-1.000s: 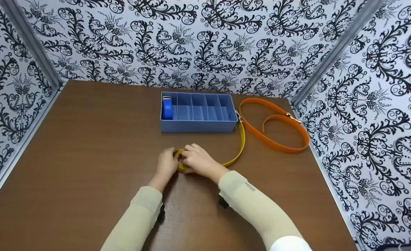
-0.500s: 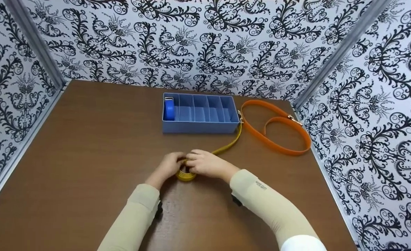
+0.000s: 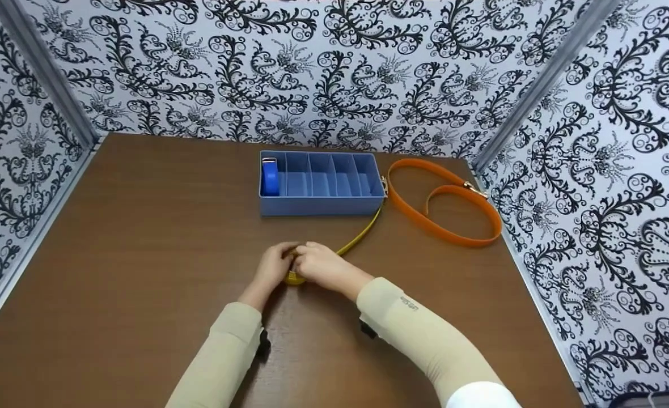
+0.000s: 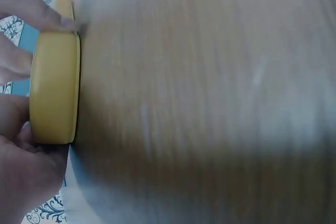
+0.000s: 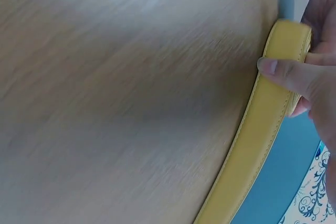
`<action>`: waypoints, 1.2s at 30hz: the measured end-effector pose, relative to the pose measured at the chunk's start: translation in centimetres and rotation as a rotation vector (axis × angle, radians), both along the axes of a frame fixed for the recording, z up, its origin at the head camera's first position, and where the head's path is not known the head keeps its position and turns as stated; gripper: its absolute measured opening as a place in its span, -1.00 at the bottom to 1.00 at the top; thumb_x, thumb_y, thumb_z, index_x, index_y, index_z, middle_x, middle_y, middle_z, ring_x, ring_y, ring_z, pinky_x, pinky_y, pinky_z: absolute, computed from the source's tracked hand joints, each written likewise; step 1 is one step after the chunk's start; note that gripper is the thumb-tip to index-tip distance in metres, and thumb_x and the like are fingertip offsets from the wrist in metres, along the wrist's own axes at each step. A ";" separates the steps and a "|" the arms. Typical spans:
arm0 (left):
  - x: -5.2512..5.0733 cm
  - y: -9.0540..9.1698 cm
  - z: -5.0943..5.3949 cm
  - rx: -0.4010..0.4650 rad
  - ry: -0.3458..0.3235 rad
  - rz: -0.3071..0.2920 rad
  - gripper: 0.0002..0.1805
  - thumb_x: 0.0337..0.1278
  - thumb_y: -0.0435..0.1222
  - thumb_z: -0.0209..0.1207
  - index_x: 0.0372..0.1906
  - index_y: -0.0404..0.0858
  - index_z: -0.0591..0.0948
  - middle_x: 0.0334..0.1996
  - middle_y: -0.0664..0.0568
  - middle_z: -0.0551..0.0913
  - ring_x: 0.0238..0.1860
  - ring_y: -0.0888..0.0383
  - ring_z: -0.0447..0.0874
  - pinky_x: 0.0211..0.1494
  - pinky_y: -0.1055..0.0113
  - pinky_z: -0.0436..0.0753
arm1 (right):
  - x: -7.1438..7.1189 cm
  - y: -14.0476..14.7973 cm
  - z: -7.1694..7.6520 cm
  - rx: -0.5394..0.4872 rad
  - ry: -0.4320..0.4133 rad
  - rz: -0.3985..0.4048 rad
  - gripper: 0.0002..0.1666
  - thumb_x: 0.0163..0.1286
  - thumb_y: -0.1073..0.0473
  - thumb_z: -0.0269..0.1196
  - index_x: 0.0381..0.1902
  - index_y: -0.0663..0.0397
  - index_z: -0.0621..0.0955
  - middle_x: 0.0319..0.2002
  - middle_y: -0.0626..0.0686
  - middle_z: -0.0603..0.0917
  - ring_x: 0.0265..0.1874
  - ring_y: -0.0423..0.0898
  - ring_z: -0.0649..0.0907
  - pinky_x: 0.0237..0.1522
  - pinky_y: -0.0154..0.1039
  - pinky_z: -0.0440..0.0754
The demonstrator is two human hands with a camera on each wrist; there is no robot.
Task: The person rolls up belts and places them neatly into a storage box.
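Note:
A yellow leash (image 3: 294, 280), wound into a coil, stands on its edge on the table, held between both hands. My left hand (image 3: 269, 271) grips the coil's left side, its fingers curled at the roll. My right hand (image 3: 327, 270) pinches the strap on the other side; in the right wrist view its thumb (image 5: 286, 72) presses the yellow band. From there the unwound end runs back to a metal clasp (image 3: 385, 187) at the tray's right side. The coil's smooth outer face fills the space between the fingers in the left wrist view. The coil's centre is mostly hidden.
Behind the hands stands a blue-grey divided tray (image 3: 323, 205). A rolled blue strap (image 3: 270, 179) with a metal buckle sits in its leftmost compartment. An orange leash (image 3: 447, 232) lies looped to the tray's right. Patterned walls (image 3: 334, 73) enclose the table's back and sides.
The yellow leash's loose end has gone from a wide curve on the right to a shorter, straighter line. Both hands have kept turning the coil in nearly the same spot.

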State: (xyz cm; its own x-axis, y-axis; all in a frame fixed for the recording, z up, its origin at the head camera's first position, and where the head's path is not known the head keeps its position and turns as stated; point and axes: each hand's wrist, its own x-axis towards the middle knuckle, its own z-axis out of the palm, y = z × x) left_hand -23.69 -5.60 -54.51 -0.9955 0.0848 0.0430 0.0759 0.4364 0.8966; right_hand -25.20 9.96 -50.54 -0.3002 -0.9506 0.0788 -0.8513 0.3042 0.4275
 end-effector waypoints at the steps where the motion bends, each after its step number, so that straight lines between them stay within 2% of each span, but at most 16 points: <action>1: 0.0 0.0 0.0 0.018 -0.010 0.027 -0.65 0.24 -0.55 0.10 0.12 -0.43 0.60 0.08 -0.28 0.60 0.14 -0.18 0.53 0.16 0.01 0.50 | 0.0 -0.3 0.0 0.000 -0.033 -0.035 -0.84 0.23 0.23 0.31 -0.46 -0.17 0.74 -0.39 -0.23 0.68 -0.23 -0.19 0.56 -0.16 -0.29 0.46; 4: 0.2 0.0 0.2 0.073 -0.043 0.106 -0.60 0.19 -0.55 0.12 0.16 -0.46 0.55 0.12 -0.30 0.57 0.18 -0.19 0.49 0.20 0.01 0.47 | 0.0 -1.0 0.0 0.000 -0.116 -0.152 -0.97 0.15 0.13 0.41 -0.47 -0.12 0.74 -0.35 -0.20 0.71 -0.17 -0.14 0.58 -0.15 -0.24 0.51; 7: 0.4 0.1 0.5 0.101 -0.074 0.195 -0.59 0.16 -0.51 0.17 0.15 -0.49 0.54 0.08 -0.32 0.58 0.12 -0.20 0.52 0.14 0.02 0.51 | 0.0 -1.7 0.0 -0.018 -0.156 -0.241 -0.87 0.07 0.03 0.47 -0.47 -0.09 0.74 -0.36 -0.14 0.73 -0.16 -0.09 0.60 -0.16 -0.19 0.53; 10: 0.7 0.1 0.8 0.081 -0.094 0.262 -0.64 0.18 -0.47 0.21 0.08 -0.48 0.56 -0.01 -0.31 0.61 0.03 -0.18 0.57 0.04 0.04 0.56 | 0.1 -2.3 0.2 -0.047 -0.183 -0.281 -0.86 0.05 0.05 0.47 -0.45 -0.07 0.75 -0.35 -0.07 0.73 -0.15 -0.05 0.61 -0.13 -0.13 0.57; 13: 0.8 0.2 1.0 0.023 -0.083 0.284 -0.73 0.19 -0.47 0.21 -0.01 -0.45 0.60 -0.09 -0.28 0.64 -0.03 -0.17 0.59 0.01 0.04 0.56 | 0.3 -2.4 0.2 -0.072 -0.202 -0.288 -0.85 0.05 0.06 0.47 -0.42 -0.05 0.77 -0.30 -0.05 0.74 -0.12 -0.02 0.62 -0.05 -0.06 0.58; 16: 0.7 0.4 1.0 -0.020 -0.046 0.253 -0.77 0.18 -0.49 0.18 -0.05 -0.46 0.61 -0.09 -0.29 0.64 -0.03 -0.18 0.59 0.04 0.01 0.55 | 0.3 -2.1 -0.1 -0.096 -0.190 -0.288 -0.82 0.04 0.02 0.48 -0.41 -0.05 0.77 -0.31 -0.06 0.74 -0.13 -0.03 0.61 -0.03 -0.07 0.57; 19: 0.5 0.6 1.0 -0.057 -0.014 0.217 -0.76 0.18 -0.50 0.17 -0.05 -0.45 0.63 -0.10 -0.28 0.65 -0.02 -0.19 0.60 0.05 0.01 0.55 | 0.2 -1.6 -0.4 -0.116 -0.163 -0.267 -0.78 0.03 -0.05 0.48 -0.45 -0.07 0.77 -0.37 -0.09 0.72 -0.20 -0.06 0.57 -0.11 -0.13 0.53; 23: 0.2 0.7 1.0 -0.092 -0.010 0.171 -0.77 0.19 -0.50 0.19 -0.05 -0.42 0.65 -0.10 -0.25 0.67 -0.02 -0.17 0.61 0.05 0.03 0.56 | -0.1 -0.5 -0.7 -0.128 -0.173 -0.204 -0.69 0.03 -0.15 0.46 -0.43 -0.07 0.76 -0.38 -0.12 0.71 -0.25 -0.07 0.50 -0.18 -0.16 0.46; 27: 0.1 0.6 1.1 -0.096 0.001 0.113 -0.77 0.20 -0.51 0.19 -0.04 -0.41 0.66 -0.08 -0.24 0.67 0.02 -0.17 0.60 0.10 0.03 0.54 | -0.3 0.7 -0.9 -0.148 -0.200 -0.120 -0.60 0.03 -0.18 0.46 -0.31 -0.03 0.75 -0.28 -0.08 0.71 -0.11 -0.04 0.52 0.06 -0.17 0.42; 30: 0.0 0.4 1.2 -0.089 0.000 0.070 -0.77 0.22 -0.50 0.18 -0.04 -0.39 0.67 -0.07 -0.22 0.68 0.05 -0.16 0.59 0.13 0.03 0.52 | -0.4 1.6 -0.9 -0.157 -0.213 -0.064 -0.54 0.06 -0.15 0.46 -0.17 -0.02 0.74 -0.20 -0.05 0.71 0.05 -0.01 0.51 0.28 -0.13 0.29; 34: 0.0 -0.1 1.3 -0.087 -0.018 0.022 -0.77 0.25 -0.49 0.17 -0.03 -0.37 0.69 -0.05 -0.20 0.68 0.07 -0.15 0.58 0.15 0.02 0.51 | -0.6 2.9 -0.6 -0.135 -0.261 -0.037 -0.49 0.09 -0.07 0.48 0.01 -0.07 0.72 -0.09 -0.06 0.69 0.17 0.03 0.46 0.36 -0.04 0.19; 36: 0.0 -0.3 1.3 -0.085 -0.017 0.003 -0.77 0.25 -0.49 0.17 -0.03 -0.37 0.69 -0.05 -0.20 0.67 0.08 -0.15 0.57 0.17 0.02 0.50 | -0.9 3.4 -0.4 -0.126 -0.277 -0.014 -0.51 0.09 0.01 0.49 0.02 -0.08 0.72 -0.07 -0.07 0.70 0.19 0.06 0.46 0.36 0.01 0.19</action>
State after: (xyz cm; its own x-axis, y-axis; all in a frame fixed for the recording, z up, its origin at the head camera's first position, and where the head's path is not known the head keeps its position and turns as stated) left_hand -23.73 -5.89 -53.17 -0.9962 0.0845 0.0191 0.0598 0.5113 0.8573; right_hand -26.13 13.39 -50.96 -0.3395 -0.9343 0.1088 -0.9257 0.3524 0.1374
